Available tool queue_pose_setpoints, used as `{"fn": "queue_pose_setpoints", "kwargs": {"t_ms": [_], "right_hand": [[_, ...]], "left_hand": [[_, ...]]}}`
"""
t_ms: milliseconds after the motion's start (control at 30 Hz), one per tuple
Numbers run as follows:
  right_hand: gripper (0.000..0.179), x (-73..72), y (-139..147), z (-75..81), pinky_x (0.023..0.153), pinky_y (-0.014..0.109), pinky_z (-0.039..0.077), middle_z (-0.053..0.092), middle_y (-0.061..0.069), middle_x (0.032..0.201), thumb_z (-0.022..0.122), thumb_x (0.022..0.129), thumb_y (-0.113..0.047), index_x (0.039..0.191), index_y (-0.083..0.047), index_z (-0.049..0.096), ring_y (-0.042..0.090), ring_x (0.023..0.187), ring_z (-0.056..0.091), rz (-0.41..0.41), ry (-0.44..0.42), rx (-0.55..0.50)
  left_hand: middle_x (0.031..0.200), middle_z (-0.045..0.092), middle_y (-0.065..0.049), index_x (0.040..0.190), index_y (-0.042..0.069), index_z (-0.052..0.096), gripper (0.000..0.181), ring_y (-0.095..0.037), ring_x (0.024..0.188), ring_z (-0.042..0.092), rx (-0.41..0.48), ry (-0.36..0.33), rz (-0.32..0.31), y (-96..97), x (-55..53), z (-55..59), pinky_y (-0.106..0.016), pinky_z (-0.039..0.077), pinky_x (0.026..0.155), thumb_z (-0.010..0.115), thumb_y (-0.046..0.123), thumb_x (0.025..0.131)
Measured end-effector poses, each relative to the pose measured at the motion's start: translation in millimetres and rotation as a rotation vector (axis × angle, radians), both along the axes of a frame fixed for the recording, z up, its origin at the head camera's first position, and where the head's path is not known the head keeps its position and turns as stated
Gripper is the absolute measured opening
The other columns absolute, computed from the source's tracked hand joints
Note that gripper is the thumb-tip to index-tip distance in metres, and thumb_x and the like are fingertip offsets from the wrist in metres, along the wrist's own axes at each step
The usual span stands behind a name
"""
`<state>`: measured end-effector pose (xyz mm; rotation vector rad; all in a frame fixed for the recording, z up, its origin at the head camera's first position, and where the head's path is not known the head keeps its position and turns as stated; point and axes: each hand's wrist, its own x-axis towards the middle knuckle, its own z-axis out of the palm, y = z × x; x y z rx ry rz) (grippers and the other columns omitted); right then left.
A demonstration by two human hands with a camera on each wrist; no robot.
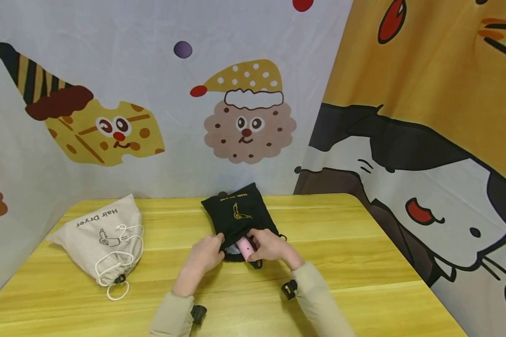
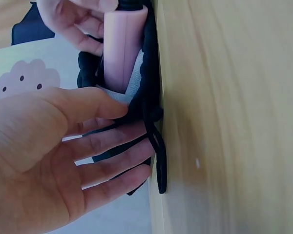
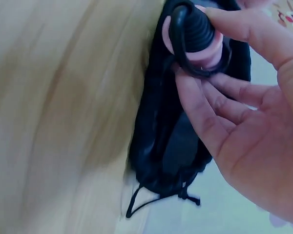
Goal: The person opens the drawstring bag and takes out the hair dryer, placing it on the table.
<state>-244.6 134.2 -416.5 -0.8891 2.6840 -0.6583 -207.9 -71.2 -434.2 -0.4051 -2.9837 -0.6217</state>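
A black drawstring bag (image 1: 236, 206) printed "Hair Dryer" lies on the table with its mouth toward me. Out of that mouth pokes the pink handle (image 1: 245, 248) of a hair dryer; its other end is hidden inside. My right hand (image 1: 270, 244) holds the handle's end, thumb and fingers around the black ribbed cord base (image 3: 198, 36), where a black cord loops. On the left, my left hand (image 1: 204, 252) pinches the bag's mouth, thumb on the grey lining (image 2: 135, 80) side and fingers outside. A black drawstring (image 2: 158, 161) hangs beside those fingers.
A beige drawstring bag (image 1: 94, 224), also printed "Hair Dryer", lies at the left with its white cord (image 1: 114, 255) and black toggle toward me. The wooden table (image 1: 320, 290) ends at a cartoon-printed curtain (image 1: 152, 180) behind.
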Motion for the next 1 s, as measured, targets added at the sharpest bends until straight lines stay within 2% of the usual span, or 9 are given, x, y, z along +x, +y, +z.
{"fn": "queue_pose_setpoints", "kwargs": {"t_ms": [200,433,633,833,1000], "right_hand": [[0.060,-5.3,17,0.7,0.067,0.024,0.047,0.063,0.010,0.092,0.080,0.073,-0.017,0.123,0.003,0.053,0.012,0.076,0.053,0.046,-0.014,0.028],[0.060,-6.3,20,4.3,0.073,0.030,0.049,0.062,0.011,0.097,0.077,0.075,-0.015,0.126,0.002,0.051,0.015,0.082,0.054,0.017,-0.058,0.081],[0.054,-2.1,10,1.7,0.065,0.025,0.046,0.060,0.006,0.091,0.076,0.079,-0.026,0.119,0.000,0.051,0.013,0.075,0.053,-0.036,-0.039,0.075],[0.044,-0.7,7,1.1,0.062,0.024,0.044,0.058,0.004,0.088,0.075,0.080,-0.020,0.114,-0.002,0.052,0.012,0.073,0.051,-0.045,-0.012,0.071],[0.038,-3.5,13,0.1,0.060,0.024,0.040,0.056,0.004,0.084,0.074,0.080,-0.016,0.110,-0.005,0.052,0.013,0.070,0.049,-0.005,0.007,0.075]], "left_hand": [[0.072,0.058,-0.006,0.086,0.008,0.057,0.017,-0.019,0.063,0.052,0.034,-0.034,-0.053,0.1,0.5,0.9,-0.035,0.045,0.056,0.070,0.009,0.076],[0.071,0.059,0.001,0.090,0.007,0.060,0.017,-0.011,0.063,0.051,0.107,-0.101,-0.136,1.4,2.1,4.0,-0.027,0.045,0.061,0.073,0.014,0.080],[0.074,0.063,0.001,0.088,0.007,0.060,0.017,-0.009,0.064,0.053,0.122,-0.127,-0.181,2.6,0.5,4.9,-0.025,0.046,0.061,0.073,0.015,0.081],[0.073,0.060,0.001,0.087,0.007,0.058,0.015,-0.010,0.064,0.051,0.129,-0.132,-0.190,2.1,0.1,5.8,-0.026,0.044,0.060,0.071,0.013,0.082],[0.071,0.057,0.001,0.085,0.007,0.057,0.013,-0.011,0.063,0.049,0.131,-0.128,-0.195,1.8,2.1,5.7,-0.025,0.042,0.059,0.070,0.010,0.081]]}}
